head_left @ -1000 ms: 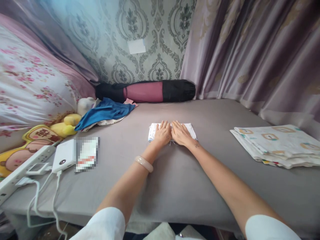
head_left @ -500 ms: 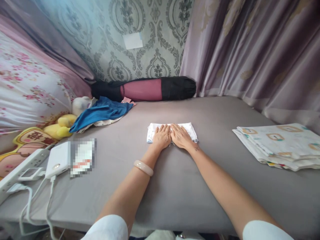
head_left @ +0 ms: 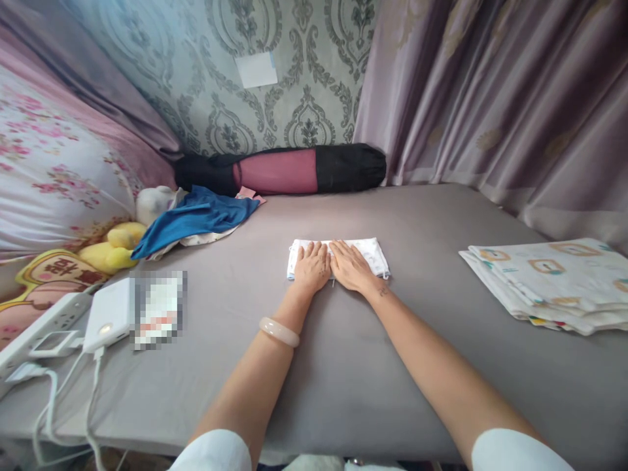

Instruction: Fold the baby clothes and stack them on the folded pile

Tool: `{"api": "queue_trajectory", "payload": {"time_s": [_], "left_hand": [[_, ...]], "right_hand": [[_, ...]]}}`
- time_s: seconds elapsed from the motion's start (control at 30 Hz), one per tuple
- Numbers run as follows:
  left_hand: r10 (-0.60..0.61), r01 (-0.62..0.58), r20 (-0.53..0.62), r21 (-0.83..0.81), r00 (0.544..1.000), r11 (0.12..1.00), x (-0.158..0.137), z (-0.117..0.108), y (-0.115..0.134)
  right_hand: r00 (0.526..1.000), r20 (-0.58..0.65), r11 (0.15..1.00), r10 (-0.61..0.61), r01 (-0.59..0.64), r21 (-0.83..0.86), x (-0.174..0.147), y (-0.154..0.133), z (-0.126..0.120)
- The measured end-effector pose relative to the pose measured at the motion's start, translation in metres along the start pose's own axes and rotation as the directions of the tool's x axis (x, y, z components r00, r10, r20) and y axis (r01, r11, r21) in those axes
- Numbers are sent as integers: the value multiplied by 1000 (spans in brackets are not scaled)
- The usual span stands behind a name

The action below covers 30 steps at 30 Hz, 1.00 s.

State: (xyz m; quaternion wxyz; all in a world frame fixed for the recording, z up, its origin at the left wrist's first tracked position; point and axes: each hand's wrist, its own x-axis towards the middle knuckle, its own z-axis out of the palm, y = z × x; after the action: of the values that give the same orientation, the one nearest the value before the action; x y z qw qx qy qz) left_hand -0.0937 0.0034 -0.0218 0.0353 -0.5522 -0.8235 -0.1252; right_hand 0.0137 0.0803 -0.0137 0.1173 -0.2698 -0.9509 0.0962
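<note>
A small folded white cloth (head_left: 375,255) with a faint print lies flat on the grey bed sheet (head_left: 363,366), in the middle of the head view. My left hand (head_left: 313,265) presses flat on its left half, fingers stretched out. Beside it, my right hand (head_left: 350,263) lies flat on the cloth's middle, its fingers extended and pointing away to the left. The two hands almost touch. Both cover much of the cloth's near part, and a thin string or strap end pokes out below them.
At the right lies a stack of folded printed cloth (head_left: 554,275). A blue garment (head_left: 196,219) and a yellow plush toy (head_left: 110,248) are at the left. Nearer are a white power bank (head_left: 108,314) and a power strip (head_left: 44,330) with cables. A black-and-pink roll (head_left: 279,171) lies along the wall.
My hands have slid slightly left across the cloth, both still flat. The view has shifted a little; the cloth stays in place on the sheet.
</note>
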Motion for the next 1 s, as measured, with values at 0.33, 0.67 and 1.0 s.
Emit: {"api": "queue_trajectory", "payload": {"time_s": [0.33,0.67,1.0], "left_hand": [[5,-5,-22,14,1000,1000,0,-2,0],[20,-21,12,66,1000,998,-2,-2,-3],[24,-18,-86,72,996,997,-4,-1,-4]], "right_hand": [[998,44,999,33,-34,37,2,4,0],[987,20,987,162,-162,-16,-4,6,0],[984,-22,984,179,-179,-15,-5,4,-5]]}}
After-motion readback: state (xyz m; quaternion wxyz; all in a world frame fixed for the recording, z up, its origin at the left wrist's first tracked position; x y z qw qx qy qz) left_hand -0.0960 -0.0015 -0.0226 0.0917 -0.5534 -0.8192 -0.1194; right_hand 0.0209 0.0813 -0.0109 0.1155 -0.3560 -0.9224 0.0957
